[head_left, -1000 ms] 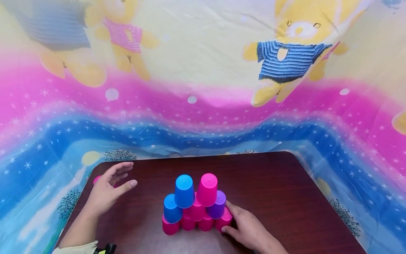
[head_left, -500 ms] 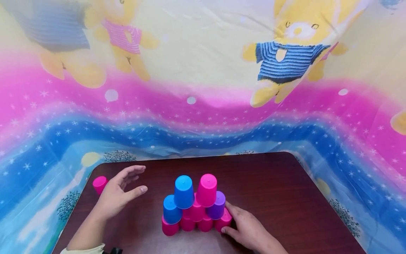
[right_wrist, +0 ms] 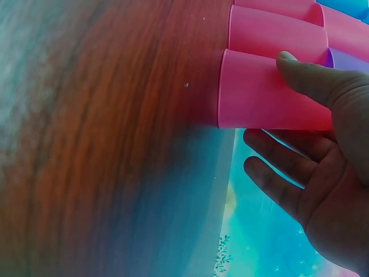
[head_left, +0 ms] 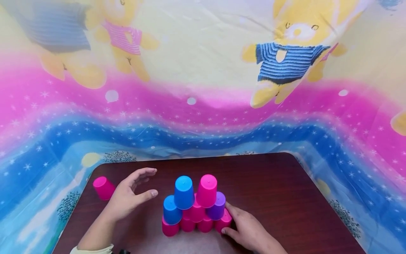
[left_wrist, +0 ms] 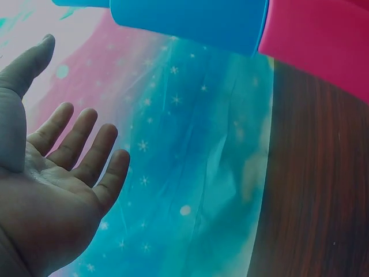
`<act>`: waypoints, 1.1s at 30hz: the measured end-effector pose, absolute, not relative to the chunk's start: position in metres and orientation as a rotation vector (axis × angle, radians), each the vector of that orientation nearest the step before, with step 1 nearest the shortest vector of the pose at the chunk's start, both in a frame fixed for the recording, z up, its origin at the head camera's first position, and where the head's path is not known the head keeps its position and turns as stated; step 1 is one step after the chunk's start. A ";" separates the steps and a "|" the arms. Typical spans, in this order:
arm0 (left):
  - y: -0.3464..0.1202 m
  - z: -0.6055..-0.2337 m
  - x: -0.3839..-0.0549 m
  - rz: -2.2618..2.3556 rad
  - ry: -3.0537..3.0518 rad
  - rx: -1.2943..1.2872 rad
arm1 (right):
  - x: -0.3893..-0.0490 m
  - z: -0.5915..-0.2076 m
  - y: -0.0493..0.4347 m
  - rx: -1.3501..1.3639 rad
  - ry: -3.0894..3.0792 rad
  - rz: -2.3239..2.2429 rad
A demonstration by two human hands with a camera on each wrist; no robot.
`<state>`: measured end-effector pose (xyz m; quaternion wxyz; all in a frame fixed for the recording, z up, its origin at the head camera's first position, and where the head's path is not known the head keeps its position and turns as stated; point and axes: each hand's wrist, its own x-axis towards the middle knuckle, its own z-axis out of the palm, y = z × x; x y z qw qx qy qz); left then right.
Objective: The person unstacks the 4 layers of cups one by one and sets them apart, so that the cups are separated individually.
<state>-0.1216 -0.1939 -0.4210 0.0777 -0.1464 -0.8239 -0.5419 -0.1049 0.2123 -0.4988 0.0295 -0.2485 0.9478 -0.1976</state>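
Head view: L hand, fingers spread, hangs btwn table L edge & cup stack; R hand pinches btm R cup, best lightly.

You wear a pale cream sleeve on your left arm, its rumpled edge ending short of the wrist, with a small black piece beside it, too cropped to identify. Your left hand and right hand are bare, the left palm lightly creased, the right thumbnail short and rounded.
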 end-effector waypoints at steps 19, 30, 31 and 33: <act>-0.167 -0.417 -0.116 -1.615 -2.504 -0.552 | -0.105 -0.499 0.212 -0.777 2.922 -0.602; -0.153 -0.416 -0.115 -1.611 -2.508 -0.634 | -0.104 -0.499 0.212 -0.766 2.920 -0.614; -0.152 -0.416 -0.115 -1.609 -2.509 -0.635 | -0.104 -0.499 0.212 -0.769 2.922 -0.612; -0.149 -0.417 -0.115 -1.607 -2.509 -0.642 | -0.104 -0.500 0.212 -0.769 2.925 -0.613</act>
